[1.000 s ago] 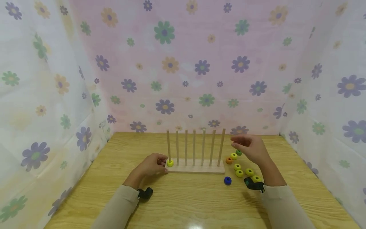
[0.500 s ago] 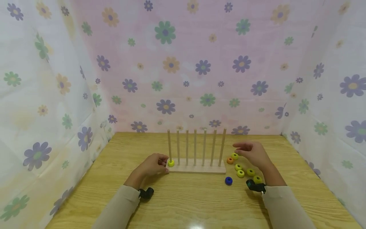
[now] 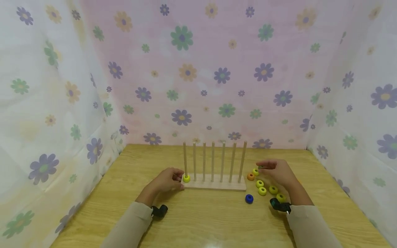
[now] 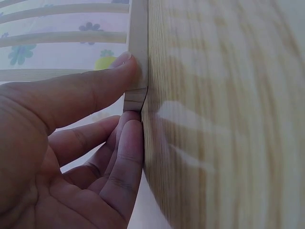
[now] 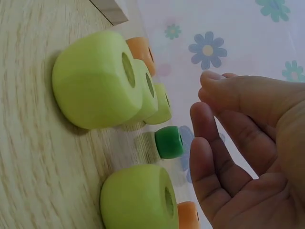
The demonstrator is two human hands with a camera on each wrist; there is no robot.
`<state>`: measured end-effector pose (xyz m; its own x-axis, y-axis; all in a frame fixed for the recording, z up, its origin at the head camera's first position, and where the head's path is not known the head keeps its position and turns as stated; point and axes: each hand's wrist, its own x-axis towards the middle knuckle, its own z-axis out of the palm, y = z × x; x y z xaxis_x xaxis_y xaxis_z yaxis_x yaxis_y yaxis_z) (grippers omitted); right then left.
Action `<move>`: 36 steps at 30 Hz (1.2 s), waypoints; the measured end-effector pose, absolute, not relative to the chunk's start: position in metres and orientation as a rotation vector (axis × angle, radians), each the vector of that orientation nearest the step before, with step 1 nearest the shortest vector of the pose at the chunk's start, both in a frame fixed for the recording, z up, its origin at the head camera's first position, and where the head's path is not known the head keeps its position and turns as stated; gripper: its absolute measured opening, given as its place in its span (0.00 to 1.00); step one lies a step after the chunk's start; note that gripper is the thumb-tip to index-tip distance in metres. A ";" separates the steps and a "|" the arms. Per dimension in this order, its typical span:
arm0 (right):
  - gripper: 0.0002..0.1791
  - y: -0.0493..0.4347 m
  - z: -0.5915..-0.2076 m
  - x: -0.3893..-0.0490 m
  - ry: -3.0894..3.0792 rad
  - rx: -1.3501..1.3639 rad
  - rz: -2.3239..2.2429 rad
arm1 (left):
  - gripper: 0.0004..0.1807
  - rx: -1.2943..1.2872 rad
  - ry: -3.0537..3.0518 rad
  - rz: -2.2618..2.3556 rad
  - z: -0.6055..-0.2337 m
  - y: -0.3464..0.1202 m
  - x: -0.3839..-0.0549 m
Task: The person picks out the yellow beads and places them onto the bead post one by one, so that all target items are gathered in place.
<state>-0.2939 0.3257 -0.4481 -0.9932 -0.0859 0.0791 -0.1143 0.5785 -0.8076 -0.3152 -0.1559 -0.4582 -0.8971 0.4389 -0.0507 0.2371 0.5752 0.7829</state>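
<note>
A wooden stand [image 3: 214, 186] carries a row of upright pegs, with one yellow bead [image 3: 186, 178] low on its leftmost peg. My left hand [image 3: 167, 179] grips the stand's left end; in the left wrist view the thumb [image 4: 95, 88] presses on the base while the fingers [image 4: 128, 152] curl against its end. Over the loose beads at the right hovers my right hand [image 3: 277, 172], fingers gently bent with nothing between them. A green bead [image 5: 167, 142] sits on the table near its fingertips, mostly hidden by the hand in the head view.
Beside the stand's right end lie an orange bead [image 3: 251, 176], several yellow beads [image 3: 262, 191] and a blue bead [image 3: 249, 198]. Another orange bead [image 5: 188, 215] shows in the right wrist view. Flowered cloth [image 3: 198, 69] encloses the wooden table [image 3: 198, 220] at the back and sides.
My right hand has come down from above the table toward the green bead, covering most of it in the head view. The left hand has kept its grip on the stand.
</note>
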 end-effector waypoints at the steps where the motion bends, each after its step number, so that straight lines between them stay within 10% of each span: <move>1: 0.23 0.326 -0.450 -0.294 -2.766 0.164 1.420 | 0.34 0.559 2.569 1.219 -0.459 -0.156 -0.315; 36: 0.19 0.324 -0.458 -0.293 -2.848 0.148 1.422 | 0.34 0.516 2.575 1.227 -0.460 -0.156 -0.316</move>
